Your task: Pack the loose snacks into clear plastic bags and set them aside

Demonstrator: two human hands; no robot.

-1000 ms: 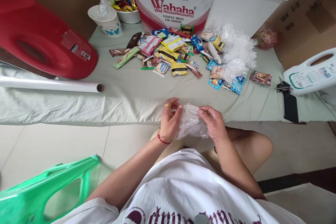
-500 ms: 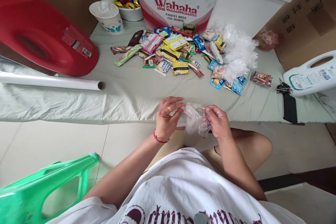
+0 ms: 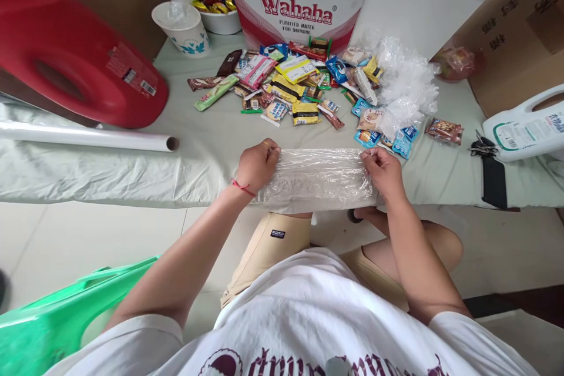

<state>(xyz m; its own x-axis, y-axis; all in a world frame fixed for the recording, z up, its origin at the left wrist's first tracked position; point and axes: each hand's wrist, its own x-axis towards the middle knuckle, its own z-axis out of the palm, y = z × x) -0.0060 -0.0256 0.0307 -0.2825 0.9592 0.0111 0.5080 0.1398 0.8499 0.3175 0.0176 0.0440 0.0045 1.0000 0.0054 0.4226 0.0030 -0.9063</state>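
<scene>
A clear plastic bag is stretched wide between my two hands, above the front edge of the cloth-covered table. My left hand is closed on its left end, with a red string bracelet at the wrist. At the other end, my right hand pinches the bag's upper right corner. Just beyond the bag lies a loose pile of wrapped snacks. Crumpled clear plastic bags are heaped to the right of that pile, partly covering several blue snack packets.
A red jug and a white roll are at the left. Behind stand a paper cup, a bowl of sweets and a Wahaha carton. To the right are a white bottle, keys and a black phone-like object.
My hands have moved apart and slightly forward. The plastic bag, crumpled between them before, is now pulled out flat and wide.
</scene>
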